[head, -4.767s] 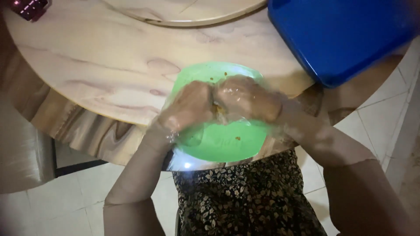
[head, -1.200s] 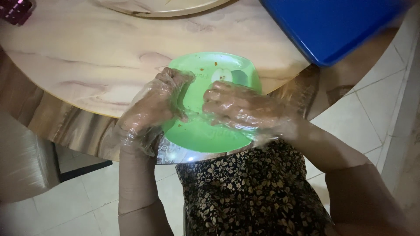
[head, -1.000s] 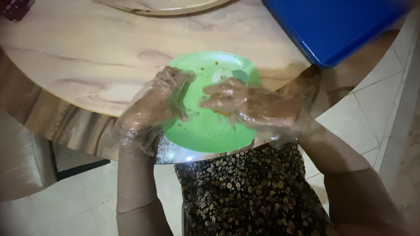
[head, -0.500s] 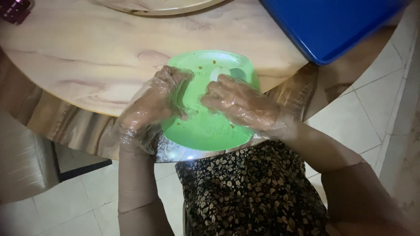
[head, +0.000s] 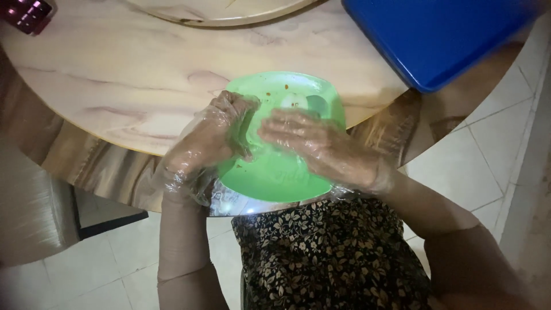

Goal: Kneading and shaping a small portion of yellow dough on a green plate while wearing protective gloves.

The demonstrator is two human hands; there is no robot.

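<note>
Pale wooden round table (head: 115, 80) fills the upper part of the head view, seen from above, with light floor tiles (head: 476, 172) below its edge. On the near edge of the table, partly overhanging it, sits a green plate (head: 275, 178) speckled with reddish crumbs. A small pale slice of food (head: 294, 101) lies on the plate's far side.

Both hands wear thin, clear plastic gloves. The left hand (head: 209, 138) rests on the plate's left rim, fingers curled loosely over the edge as if gripping it. The right hand (head: 321, 143) lies flat above the middle of the plate, fingers spread and stretched toward the left hand; whether it presses on anything beneath cannot be told.

Right of the plate, at the table's far edge, sits a blue tray (head: 436, 34). Far left of the plate, a small dark red object (head: 26, 12) shows at the corner. Just below the plate, the person's dark floral garment (head: 327, 258) is visible.
</note>
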